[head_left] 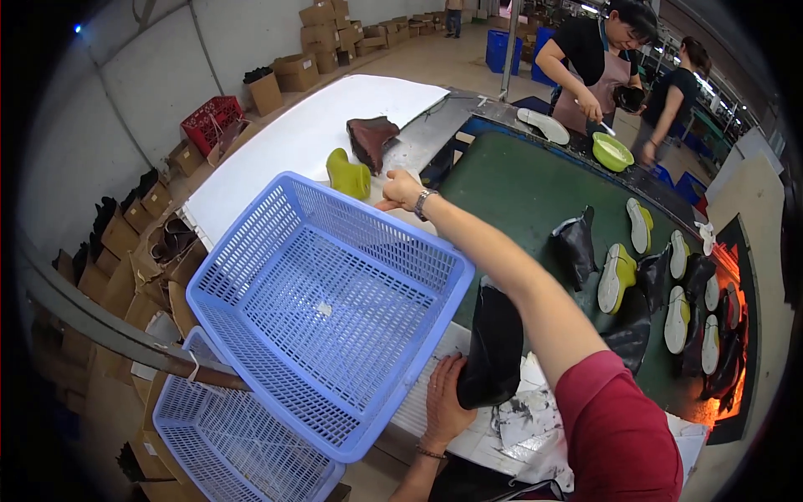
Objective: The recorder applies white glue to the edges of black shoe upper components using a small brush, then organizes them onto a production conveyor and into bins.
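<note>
"What is the nearer of the person's hands doing?"

"The left hand (446,404) has its fingers bent against the lower end of a black boot (493,347), gripping it. The boot rises just to the right of that hand."

"And to the left of it?"

"A blue basket (301,335) stands tilted there, reaching up toward the other hand. A second basket (234,448) sits lower down, beyond the left hand's left side."

"How about the right hand (403,191)?"

"It's stretched out past the basket's far rim, fingers partly bent; whether they hold anything, one cannot tell. Just left of it is a yellow-green shoe last (348,176) on the white counter (276,159), and just beyond, a dark brown leather piece (370,140)."

"Farther off?"

"Beyond the right hand and to its right, a co-worker (598,75) stands near a green bowl (609,162)."
</note>
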`<state>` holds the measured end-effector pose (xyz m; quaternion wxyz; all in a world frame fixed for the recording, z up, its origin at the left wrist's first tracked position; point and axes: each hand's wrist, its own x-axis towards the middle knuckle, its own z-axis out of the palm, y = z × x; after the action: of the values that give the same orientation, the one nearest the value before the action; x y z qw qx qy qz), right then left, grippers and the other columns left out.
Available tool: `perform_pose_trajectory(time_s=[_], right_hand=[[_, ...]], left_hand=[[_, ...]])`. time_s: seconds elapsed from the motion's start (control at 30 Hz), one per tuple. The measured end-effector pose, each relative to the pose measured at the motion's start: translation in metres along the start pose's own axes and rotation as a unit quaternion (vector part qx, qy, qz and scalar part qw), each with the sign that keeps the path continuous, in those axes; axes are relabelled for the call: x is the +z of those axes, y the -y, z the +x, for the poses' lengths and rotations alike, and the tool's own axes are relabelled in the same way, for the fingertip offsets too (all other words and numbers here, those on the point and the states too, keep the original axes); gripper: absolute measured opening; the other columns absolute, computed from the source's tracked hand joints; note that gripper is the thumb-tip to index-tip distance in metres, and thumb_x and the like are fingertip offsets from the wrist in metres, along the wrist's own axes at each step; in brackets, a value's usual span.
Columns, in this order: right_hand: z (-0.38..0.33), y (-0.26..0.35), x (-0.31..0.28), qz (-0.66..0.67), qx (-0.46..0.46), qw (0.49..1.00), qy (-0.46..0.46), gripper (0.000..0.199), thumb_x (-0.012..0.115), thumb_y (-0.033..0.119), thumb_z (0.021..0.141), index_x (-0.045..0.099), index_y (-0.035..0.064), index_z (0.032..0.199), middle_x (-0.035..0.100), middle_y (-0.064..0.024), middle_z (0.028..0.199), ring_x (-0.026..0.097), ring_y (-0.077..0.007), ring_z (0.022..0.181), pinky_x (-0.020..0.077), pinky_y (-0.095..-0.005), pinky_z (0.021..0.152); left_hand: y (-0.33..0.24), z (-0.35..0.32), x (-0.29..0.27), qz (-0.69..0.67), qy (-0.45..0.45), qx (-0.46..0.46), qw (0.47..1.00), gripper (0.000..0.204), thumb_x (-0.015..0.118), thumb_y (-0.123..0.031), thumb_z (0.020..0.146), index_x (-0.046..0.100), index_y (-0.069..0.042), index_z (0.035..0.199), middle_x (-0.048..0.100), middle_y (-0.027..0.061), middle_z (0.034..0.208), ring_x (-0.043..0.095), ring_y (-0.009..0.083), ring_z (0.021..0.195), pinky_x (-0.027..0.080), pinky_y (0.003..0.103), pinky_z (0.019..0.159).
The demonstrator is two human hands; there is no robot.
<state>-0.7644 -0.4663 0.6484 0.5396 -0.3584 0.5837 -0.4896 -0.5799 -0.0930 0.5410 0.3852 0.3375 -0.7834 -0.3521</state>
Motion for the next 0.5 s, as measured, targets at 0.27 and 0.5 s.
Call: perform_pose_trajectory(time_s=[0.27, 0.5], right_hand=[[-0.298, 0.01, -0.111, -0.336, -0.299, 0.892, -0.034, 0.034, 0.056, 0.001, 0.096, 0.061, 0.0019, 0.13, 0.068, -0.0069, 0.108, 0.071, -0.0125, 0.087, 0.0572, -0.0243, 0.076], [-0.625, -0.067, -0.191, -0.401, -0.115, 0.831, -0.368, 0.023, 0.061, -0.001, 0.095, 0.07, 0.0004, 0.116, 0.071, -0.0028, 0.091, 0.063, -0.0062, 0.078, 0.053, -0.0237, 0.068]], left_hand=[[0.012, -0.005, 0.003, -0.013, -0.035, -0.015, 0.999, 0.072, 0.073, 0.002, 0.068, 0.05, -0.001, 0.136, 0.054, 0.021, 0.137, 0.047, 0.0416, 0.133, 0.035, 0.05, 0.114], [0.005, -0.014, 0.001, 0.015, -0.061, 0.025, 0.998, 0.075, 0.074, 0.006, 0.069, 0.048, 0.0, 0.139, 0.052, 0.0214, 0.137, 0.046, 0.0412, 0.131, 0.035, 0.048, 0.113]])
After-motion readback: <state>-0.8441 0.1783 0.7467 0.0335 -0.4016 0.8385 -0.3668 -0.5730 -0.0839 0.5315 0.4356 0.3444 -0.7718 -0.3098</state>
